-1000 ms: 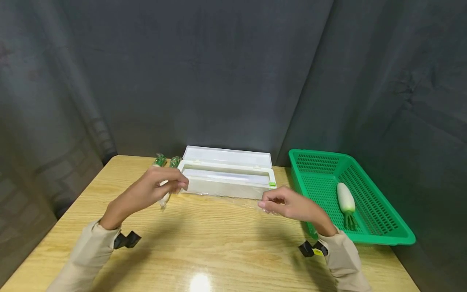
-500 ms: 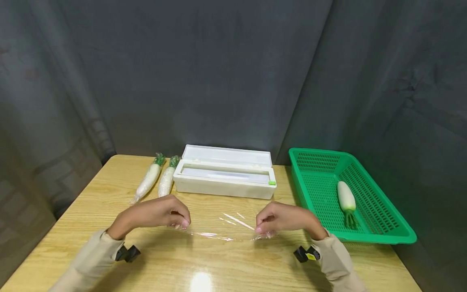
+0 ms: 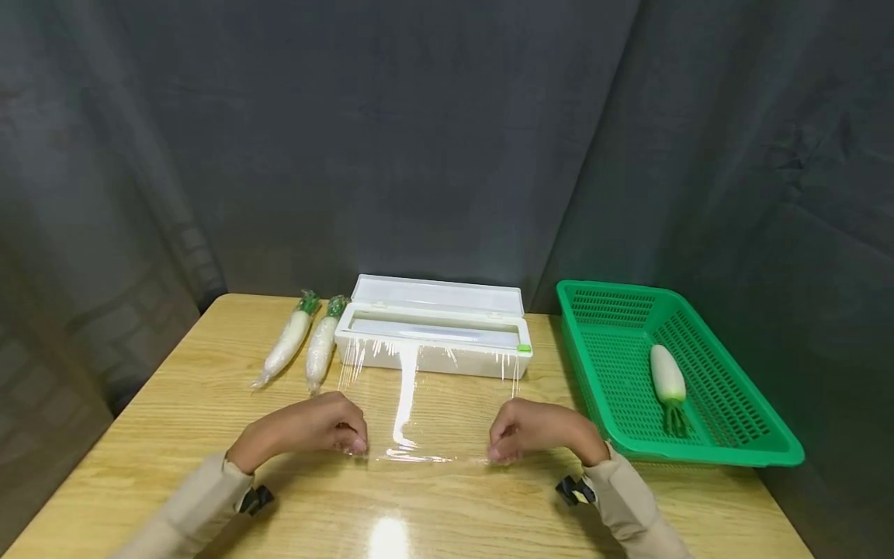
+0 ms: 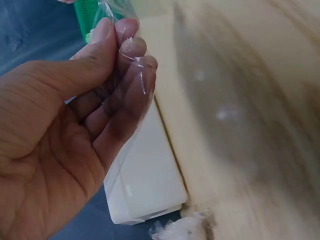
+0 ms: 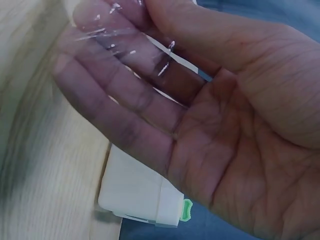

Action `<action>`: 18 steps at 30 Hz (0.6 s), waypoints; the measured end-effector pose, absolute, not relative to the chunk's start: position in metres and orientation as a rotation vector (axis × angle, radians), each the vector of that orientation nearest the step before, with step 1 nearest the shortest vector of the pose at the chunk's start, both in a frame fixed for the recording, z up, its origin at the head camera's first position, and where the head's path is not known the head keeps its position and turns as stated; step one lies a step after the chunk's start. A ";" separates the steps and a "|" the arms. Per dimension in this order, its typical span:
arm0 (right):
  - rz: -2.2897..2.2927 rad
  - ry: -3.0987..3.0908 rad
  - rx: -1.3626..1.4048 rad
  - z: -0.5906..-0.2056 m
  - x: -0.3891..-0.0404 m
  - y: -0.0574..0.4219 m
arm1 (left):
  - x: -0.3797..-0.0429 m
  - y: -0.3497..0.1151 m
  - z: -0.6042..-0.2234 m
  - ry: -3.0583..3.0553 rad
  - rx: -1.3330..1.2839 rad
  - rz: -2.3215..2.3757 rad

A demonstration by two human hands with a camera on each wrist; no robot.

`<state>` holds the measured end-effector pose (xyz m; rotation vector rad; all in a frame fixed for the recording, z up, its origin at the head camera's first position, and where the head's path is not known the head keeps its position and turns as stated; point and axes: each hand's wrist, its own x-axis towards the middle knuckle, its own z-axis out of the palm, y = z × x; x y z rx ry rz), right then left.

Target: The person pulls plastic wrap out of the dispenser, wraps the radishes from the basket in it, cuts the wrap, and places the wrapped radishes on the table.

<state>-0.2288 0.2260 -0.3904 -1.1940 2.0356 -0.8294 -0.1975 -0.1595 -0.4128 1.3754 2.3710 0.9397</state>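
Note:
A clear sheet of plastic wrap (image 3: pixel 405 407) stretches from the white wrap dispenser (image 3: pixel 433 360) toward me. My left hand (image 3: pixel 314 425) pinches one front corner of the sheet between thumb and forefinger. The other corner is in the pinch of my right hand (image 3: pixel 534 431). Film lies over the fingers (image 4: pixel 132 75) in the left wrist view, and over those of the right hand (image 5: pixel 150 95) in its own view. The dispenser's lid (image 3: pixel 436 296) stands raised at the back, with a green slider (image 3: pixel 524 348) at the right end.
Two wrapped white radishes (image 3: pixel 286 345) with green tops lie left of the dispenser on the wooden table (image 3: pixel 447 520). To the right stands a green basket (image 3: pixel 698 454) holding one white radish (image 3: pixel 667 375). A dark curtain (image 3: pixel 419 140) hangs behind.
Both hands have drawn back from the dispenser toward the person, pulling the plastic wrap out into a wide sheet. The wrapped radishes, partly hidden by the left hand before, now show fully.

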 end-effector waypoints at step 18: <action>-0.628 2.292 -1.053 -0.393 -0.213 0.209 | -0.192 -0.156 -0.424 2.530 1.388 0.806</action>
